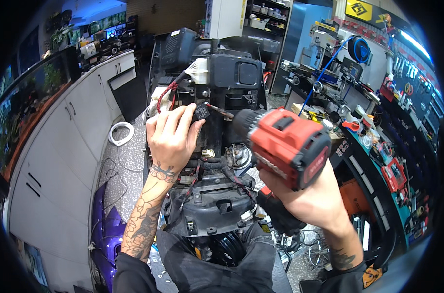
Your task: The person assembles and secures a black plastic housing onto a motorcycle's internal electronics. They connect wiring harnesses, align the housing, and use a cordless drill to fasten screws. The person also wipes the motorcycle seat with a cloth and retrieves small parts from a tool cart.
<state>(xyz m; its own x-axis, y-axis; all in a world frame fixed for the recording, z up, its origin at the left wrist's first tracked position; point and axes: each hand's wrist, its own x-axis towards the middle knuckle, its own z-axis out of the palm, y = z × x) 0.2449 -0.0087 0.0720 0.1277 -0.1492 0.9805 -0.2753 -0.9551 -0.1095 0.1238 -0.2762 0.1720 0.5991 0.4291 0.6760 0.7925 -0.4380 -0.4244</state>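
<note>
Red cordless drill in right hand, left hand pinching black relay

White cabinets left; purple fairing panel on floor; white hose coil; cluttered workbench right.

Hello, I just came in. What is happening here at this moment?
A person is working on the stripped front of a scooter in a workshop. The right hand holds a red and black cordless drill, whose bit points at a small black relay. The left hand steadies that relay with its fingertips against the black frame, beside a red and black braided wire. A purple body panel lies on the floor at the left, by white cabinets.
</note>
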